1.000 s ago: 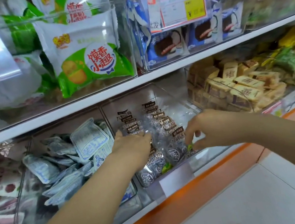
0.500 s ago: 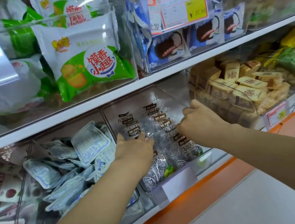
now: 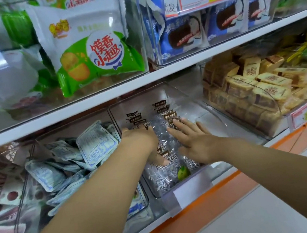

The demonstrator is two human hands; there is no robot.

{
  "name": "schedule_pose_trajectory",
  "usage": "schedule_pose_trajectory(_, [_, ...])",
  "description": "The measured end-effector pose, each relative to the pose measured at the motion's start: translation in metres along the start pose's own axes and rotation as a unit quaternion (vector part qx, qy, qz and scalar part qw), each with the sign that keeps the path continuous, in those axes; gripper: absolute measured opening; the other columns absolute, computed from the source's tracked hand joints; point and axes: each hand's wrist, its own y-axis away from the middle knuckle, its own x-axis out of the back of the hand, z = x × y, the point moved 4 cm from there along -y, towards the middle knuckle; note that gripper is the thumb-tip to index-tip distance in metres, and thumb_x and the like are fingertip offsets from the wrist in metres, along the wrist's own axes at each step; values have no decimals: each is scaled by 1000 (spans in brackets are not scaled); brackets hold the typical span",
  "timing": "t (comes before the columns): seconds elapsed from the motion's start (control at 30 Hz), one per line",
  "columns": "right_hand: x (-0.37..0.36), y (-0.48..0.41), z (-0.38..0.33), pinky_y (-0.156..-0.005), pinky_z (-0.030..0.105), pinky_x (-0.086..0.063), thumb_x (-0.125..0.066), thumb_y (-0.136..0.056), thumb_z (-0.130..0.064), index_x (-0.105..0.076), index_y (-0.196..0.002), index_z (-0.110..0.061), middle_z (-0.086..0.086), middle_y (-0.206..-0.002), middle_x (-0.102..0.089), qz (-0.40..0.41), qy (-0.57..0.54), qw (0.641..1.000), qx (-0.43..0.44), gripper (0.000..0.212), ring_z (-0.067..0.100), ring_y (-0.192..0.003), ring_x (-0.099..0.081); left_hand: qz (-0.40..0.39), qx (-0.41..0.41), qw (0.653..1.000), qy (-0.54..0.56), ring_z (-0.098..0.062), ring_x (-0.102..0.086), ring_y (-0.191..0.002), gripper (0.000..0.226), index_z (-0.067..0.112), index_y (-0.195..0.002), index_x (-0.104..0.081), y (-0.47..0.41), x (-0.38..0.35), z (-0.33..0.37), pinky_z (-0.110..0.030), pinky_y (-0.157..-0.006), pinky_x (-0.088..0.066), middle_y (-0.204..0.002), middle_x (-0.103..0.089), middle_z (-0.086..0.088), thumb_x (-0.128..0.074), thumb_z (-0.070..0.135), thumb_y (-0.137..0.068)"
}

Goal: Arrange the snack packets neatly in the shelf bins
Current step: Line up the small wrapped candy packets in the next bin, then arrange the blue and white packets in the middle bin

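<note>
Presses straight-fingered right hand [image 3: 193, 142] flat on the clear snack packets [image 3: 165, 176] lying under both hands in the bin [image 3: 208, 118], likely squaring the stack; steadies with left hand [image 3: 140, 140], fingers hidden, grip impossible to tell.

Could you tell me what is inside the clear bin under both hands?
Clear packets with brown labels, stacked at the left of the bin. The left hand and right hand cover the stack's middle.
</note>
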Motion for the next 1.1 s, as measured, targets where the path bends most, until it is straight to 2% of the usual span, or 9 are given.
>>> schedule_pose_trajectory(0.1, [2,2,1,-115,43,13,-24,-100,-39,12,-149,-29,0,-157,21,-15,23,1000,0,62,17,-143,23,-4,10,1000,-26,-33,-22,-143,112,7,-150,7,0,-1,7,-52,-111,-24,-160,-4,-12,-46,75,-79])
schedule_pose_trajectory(0.23, [12,9,-4,-118,43,3,-26,-100,-41,9,-150,-26,1,-158,15,-20,52,998,-6,62,19,-145,15,8,25,1000,3,-35,-16,-144,113,7,-150,10,15,0,7,-56,-115,-12,-159,2,-15,-49,73,-79])
schedule_pose_trajectory(0.37, [28,31,-7,-118,42,-11,-50,-92,-35,-12,-150,-27,1,-159,-9,94,-18,995,-3,70,21,-146,-8,177,-35,977,115,-27,-26,-142,91,15,-152,-12,54,-7,2,-54,-114,-10,-159,-15,-7,-55,60,-85])
schedule_pose_trajectory(0.47, [32,57,-26,-113,35,-25,-56,-88,-23,-42,-141,-25,2,-147,-39,155,-85,984,22,54,19,-137,-32,284,-48,936,204,-23,-37,-135,57,27,-144,-33,95,-26,-7,-49,-115,-15,-149,-36,2,-50,48,-93])
schedule_pose_trajectory(0.6, [34,84,-77,-83,21,-40,-56,-90,-16,-64,-119,-19,-1,-119,-63,186,-118,973,73,31,9,-100,-54,371,-8,884,283,-16,-48,-122,35,30,-131,-50,148,-63,-24,-35,-109,-27,-134,-52,9,-46,38,-97])
schedule_pose_trajectory(0.7, [38,89,-123,-88,25,-45,-54,-92,-18,-67,-115,-18,-4,-116,-65,201,-121,964,125,26,12,-103,-59,381,51,863,327,-15,-49,-122,32,31,-127,-54,177,-97,-41,-33,-103,-32,-131,-55,10,-46,35,-97])
schedule_pose_trajectory(0.87, [24,71,-186,-97,35,-44,-50,-95,-22,-62,-120,-19,0,-127,-60,122,-73,974,177,27,18,-114,-54,374,150,817,414,-17,-56,-111,29,29,-122,-60,203,-156,-66,-33,-93,-43,-121,-61,6,-52,30,-94])
schedule_pose_trajectory(0.97, [13,57,-206,-92,33,-45,-49,-96,-19,-58,-124,-19,1,-126,-57,79,-57,979,176,30,18,-106,-55,364,162,803,442,-17,-57,-107,30,28,-123,-59,205,-179,-70,-31,-88,-44,-121,-60,7,-51,30,-94])
schedule_pose_trajectory(1.1, [-3,30,-215,-90,36,-48,-55,-93,-14,-57,-126,-17,3,-128,-52,104,-97,980,140,33,19,-97,-60,369,154,793,460,-15,-58,-108,30,28,-122,-61,203,-195,-70,-28,-91,-41,-122,-61,9,-53,28,-92])
